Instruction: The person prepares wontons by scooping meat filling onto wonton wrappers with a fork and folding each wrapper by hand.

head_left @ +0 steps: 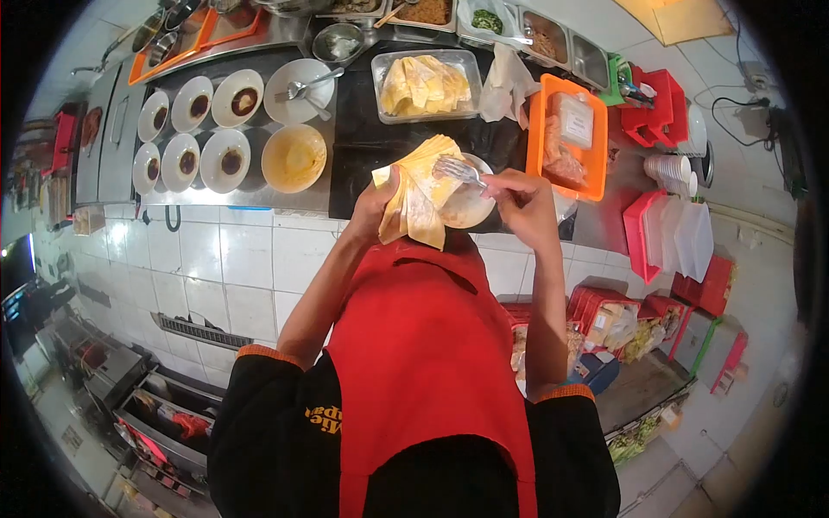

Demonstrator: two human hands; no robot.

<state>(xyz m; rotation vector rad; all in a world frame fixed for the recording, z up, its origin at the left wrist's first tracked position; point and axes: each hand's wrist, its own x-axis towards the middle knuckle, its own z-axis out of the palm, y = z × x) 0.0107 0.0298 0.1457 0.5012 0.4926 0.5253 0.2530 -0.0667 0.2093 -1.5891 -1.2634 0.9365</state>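
Observation:
My left hand [373,205] is closed around a fanned stack of yellow, floury wonton wrappers [414,200], held over the front of the counter. In my right hand [525,205] is a metal fork [458,170], its tines touching the top wrappers. Partly behind the wrappers and fork is a small pale bowl [471,207]; what it holds is hard to make out. Farther back, a clear plastic tub [476,101] contains more folded yellow wrappers. A crumpled white cloth or paper [508,82] lies beside the tub.
Several white bowls with dark sauce [231,161] stand at the left, near a yellow-stained bowl [294,159] and a bowl with utensils [285,91]. An orange tray [593,155] holds packaged pale food at the right. Metal ingredient pans [590,62] line the back.

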